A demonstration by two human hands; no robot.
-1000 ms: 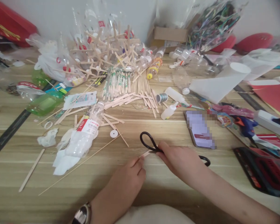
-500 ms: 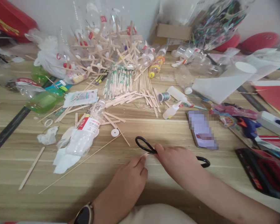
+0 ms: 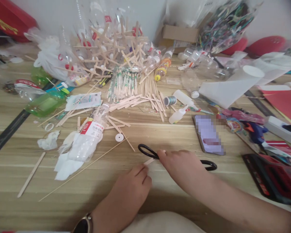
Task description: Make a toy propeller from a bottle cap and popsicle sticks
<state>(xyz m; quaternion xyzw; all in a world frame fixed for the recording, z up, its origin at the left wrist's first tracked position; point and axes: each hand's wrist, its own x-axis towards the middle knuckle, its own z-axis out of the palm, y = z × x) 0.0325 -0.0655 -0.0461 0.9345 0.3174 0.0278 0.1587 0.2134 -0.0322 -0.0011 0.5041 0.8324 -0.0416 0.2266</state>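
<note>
My left hand (image 3: 133, 181), with a watch on its wrist, pinches the near end of a pale wooden stick (image 3: 149, 161) low over the table. To its right my right hand (image 3: 181, 163) is closed round black-handled scissors (image 3: 147, 150); one handle loop sticks out at the left, the other (image 3: 210, 165) at the right. The scissors' blades are hidden under my right hand. The stick runs up towards the fingers of my right hand. A white disc with a centre hole (image 3: 119, 137) lies beyond my left hand.
A labelled clear bottle (image 3: 91, 132) lies on white tissue at the left, near a thin skewer (image 3: 82, 170) and a loose stick (image 3: 31, 174). Further back are piled sticks (image 3: 126, 103) and bottles. At the right lie a phone (image 3: 208, 134) and a black-and-red case (image 3: 271, 178).
My left hand has drawn slightly back to the left, and more of the stick shows between the hands. The scissors have shifted a little left.
</note>
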